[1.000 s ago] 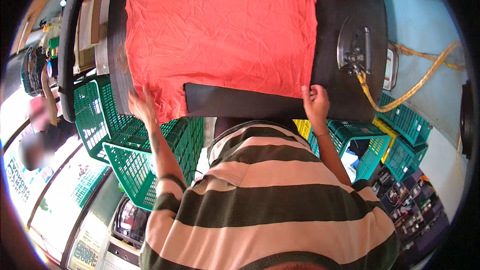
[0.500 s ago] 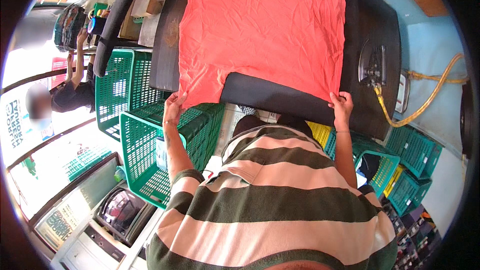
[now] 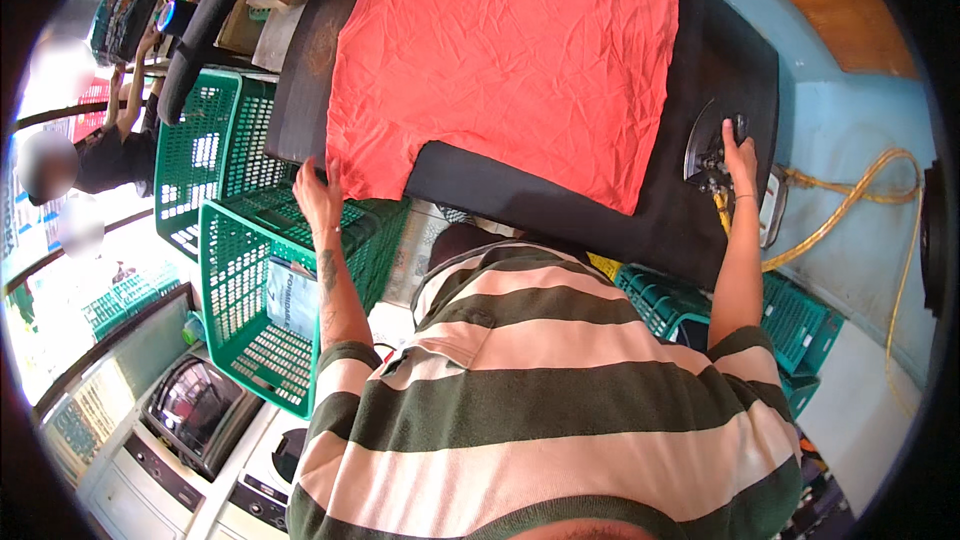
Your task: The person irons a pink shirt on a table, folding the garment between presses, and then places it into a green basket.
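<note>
Laundry or ironing shop. Large dark padded pressing table [image 3: 700, 230] fills upper view, red cloth [image 3: 500, 50] spread flat on it. Steam iron [image 3: 712, 145] sits at table's right end, yellow hose [image 3: 850, 200] trailing from it along blue wall [image 3: 850, 130]. Green plastic laundry baskets [image 3: 250, 270] stacked left and under table. Front-loading washing machines [image 3: 190, 410] line lower left. Bright street opening at far left, other people [image 3: 110, 140] standing there.
</note>
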Motion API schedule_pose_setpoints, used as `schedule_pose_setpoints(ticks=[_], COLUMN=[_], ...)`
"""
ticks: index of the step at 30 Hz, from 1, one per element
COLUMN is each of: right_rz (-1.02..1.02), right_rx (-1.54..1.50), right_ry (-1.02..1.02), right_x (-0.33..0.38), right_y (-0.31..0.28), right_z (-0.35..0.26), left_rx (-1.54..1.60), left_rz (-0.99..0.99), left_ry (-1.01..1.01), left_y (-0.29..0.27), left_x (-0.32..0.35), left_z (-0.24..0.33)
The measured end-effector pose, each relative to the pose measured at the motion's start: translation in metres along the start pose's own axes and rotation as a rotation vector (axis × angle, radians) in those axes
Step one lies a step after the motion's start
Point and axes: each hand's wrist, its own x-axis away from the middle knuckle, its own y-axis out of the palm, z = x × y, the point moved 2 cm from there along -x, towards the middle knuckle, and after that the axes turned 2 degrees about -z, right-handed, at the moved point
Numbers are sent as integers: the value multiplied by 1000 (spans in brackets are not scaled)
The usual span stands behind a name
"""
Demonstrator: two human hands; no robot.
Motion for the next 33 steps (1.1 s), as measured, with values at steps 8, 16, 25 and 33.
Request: schedule_pose_setpoints(ticks=[8, 16, 25, 33], right_rz=[-271, -645, -527, -681], right_rx=[-502, -350, 111, 78], right_ry=[134, -655, -1160, -1037], right_x=[14, 118, 189, 183], right_y=[-17, 58, 186, 189], right_z=[-50, -329, -621, -618], left_rx=[-97, -13, 17, 196], left_rz=[47, 101, -64, -105], left_ry=[152, 205, 259, 257], left_y=[37, 30, 30, 10], left_x=[1, -30, -39, -47], left_z=[82, 76, 41, 37])
